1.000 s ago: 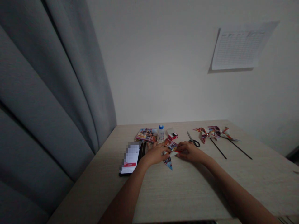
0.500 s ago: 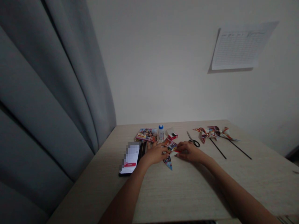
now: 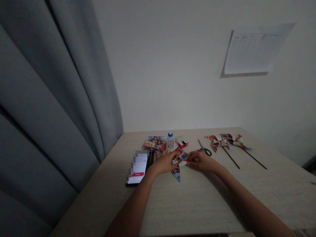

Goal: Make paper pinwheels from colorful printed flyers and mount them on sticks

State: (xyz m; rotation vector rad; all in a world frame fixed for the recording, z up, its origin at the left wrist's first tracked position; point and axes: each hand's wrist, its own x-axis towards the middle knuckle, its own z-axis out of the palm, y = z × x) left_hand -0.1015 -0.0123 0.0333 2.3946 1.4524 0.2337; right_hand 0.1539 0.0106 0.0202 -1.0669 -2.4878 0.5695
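A colourful printed-paper pinwheel (image 3: 176, 175), its points partly folded in, lies on the table between my hands. My left hand (image 3: 163, 162) holds its left side, with fingers and thumb closed on the paper near the middle. On the other side my right hand (image 3: 200, 160) pinches a corner, where a white underside shows; its fingertips are partly hidden. Just behind my right hand lie scissors (image 3: 207, 151) with dark handles. A bottle with a blue cap (image 3: 170, 141) and a small red-and-white box (image 3: 182, 143) stand beyond the pinwheel.
Left of my left hand lies a phone (image 3: 138, 168) with a lit screen. Folded printed leaflets (image 3: 154, 143) lie at the back left. Two finished-looking pinwheels (image 3: 218, 142) on black sticks rest at the right. A grey curtain (image 3: 81, 98) hangs along the left side.
The pinwheel has turned slightly, its lower point shifting a little left and down. More of the white fold shows between my hands, which have moved only slightly.
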